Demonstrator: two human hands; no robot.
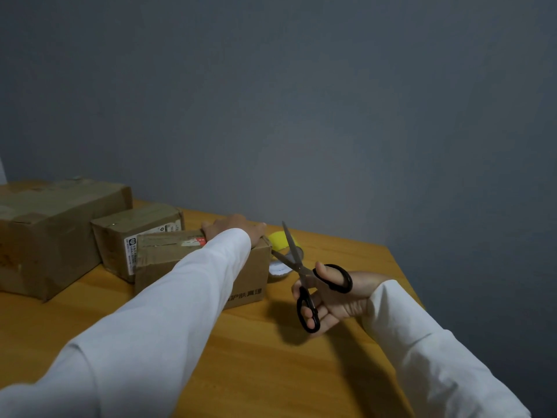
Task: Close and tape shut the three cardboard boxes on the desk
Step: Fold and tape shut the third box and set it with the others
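My left hand [233, 229] lies flat, fingers straight, pressing the top of the nearest cardboard box [193, 267] at its far right end. My right hand [334, 297] grips the black-handled scissors [304, 276], thumb and fingers through the loops, blades spread beside the yellow tape roll [283, 239]. Two more boxes, a middle box [135, 233] and a large box [51, 230], sit left on the counter [271, 357], tops closed

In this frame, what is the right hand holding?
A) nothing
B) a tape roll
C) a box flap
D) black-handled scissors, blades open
D: the right hand has its fingers through the black loops of the scissors, blades spread beside the nearest box.
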